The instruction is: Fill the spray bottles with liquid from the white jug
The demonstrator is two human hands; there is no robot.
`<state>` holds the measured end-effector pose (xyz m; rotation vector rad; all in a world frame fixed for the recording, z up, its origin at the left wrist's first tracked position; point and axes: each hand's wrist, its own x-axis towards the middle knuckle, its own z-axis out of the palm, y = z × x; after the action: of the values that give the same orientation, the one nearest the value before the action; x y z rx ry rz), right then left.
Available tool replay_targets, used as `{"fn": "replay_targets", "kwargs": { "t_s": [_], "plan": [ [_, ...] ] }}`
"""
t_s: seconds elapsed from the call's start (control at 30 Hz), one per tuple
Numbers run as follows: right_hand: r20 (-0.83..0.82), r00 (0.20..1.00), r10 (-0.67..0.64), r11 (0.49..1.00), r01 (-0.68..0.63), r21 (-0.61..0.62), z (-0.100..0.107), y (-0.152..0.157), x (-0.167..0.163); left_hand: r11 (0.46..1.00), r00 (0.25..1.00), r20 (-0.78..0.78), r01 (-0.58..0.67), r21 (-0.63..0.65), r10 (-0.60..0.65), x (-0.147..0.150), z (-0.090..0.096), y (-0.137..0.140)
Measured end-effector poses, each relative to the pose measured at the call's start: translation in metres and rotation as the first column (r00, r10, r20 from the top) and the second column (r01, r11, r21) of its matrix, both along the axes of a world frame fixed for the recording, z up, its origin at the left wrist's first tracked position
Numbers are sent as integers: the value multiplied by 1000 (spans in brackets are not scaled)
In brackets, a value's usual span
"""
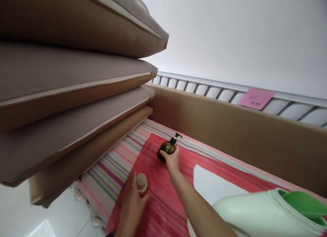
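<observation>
Head view: striped cloth [112, 168] under stacked cushions [76, 87]; right hand [172, 159] grips pump bottle [167, 149], left hand [131, 199] holds jar [141, 182].

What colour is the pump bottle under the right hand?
Dark green pump bottle with a black pump top, held by the right hand; the head view shows it.

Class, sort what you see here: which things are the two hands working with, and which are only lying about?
In hand:
- dark green pump bottle with black nozzle, gripped by the right hand
- small round beige-lidded jar, held by the left hand

Lying about:
- stacked brown cushions
- pink sticky note
- pale green plastic jug
- striped red cloth
</observation>
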<state>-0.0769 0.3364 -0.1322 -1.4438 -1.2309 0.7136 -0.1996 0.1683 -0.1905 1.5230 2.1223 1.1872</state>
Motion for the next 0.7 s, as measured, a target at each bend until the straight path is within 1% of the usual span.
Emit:
{"fn": "replay_targets", "kwargs": {
  "t_s": [0.07,0.2,0.3,0.43,0.5,0.57,0.63,0.7],
  "plan": [
    [41,999,1,1000,-1,13,-5,14,-7,999,1000,21,-20,33,20,1,-11,3],
    [101,995,-9,999,6,32,-13,39,-30,997,1000,17,-20,75,18,-14,-18,-5],
    [124,992,-5,998,-2,58,-20,56,-42,1000,1000,8,16,26,-16,-30,-28,-13],
    [123,992,4,998,-11,56,-32,70,-40,995,995,17,94,-23,-93,-40,-50,-16],
    [118,993,6,999,-10,37,-34,73,-35,995,996,25,90,-32,-89,-39,-58,-15],
    [107,994,2,1000,-3,11,-33,72,-35,998,998,24,54,-24,-53,-36,-60,-14],
    [88,996,-3,1000,4,-12,-26,65,-41,999,999,14,42,-5,-42,-34,-57,-13],
    [69,998,4,1000,-3,-20,-16,45,-52,999,999,-6,52,4,-52,-33,-51,-11]
  ]
}}
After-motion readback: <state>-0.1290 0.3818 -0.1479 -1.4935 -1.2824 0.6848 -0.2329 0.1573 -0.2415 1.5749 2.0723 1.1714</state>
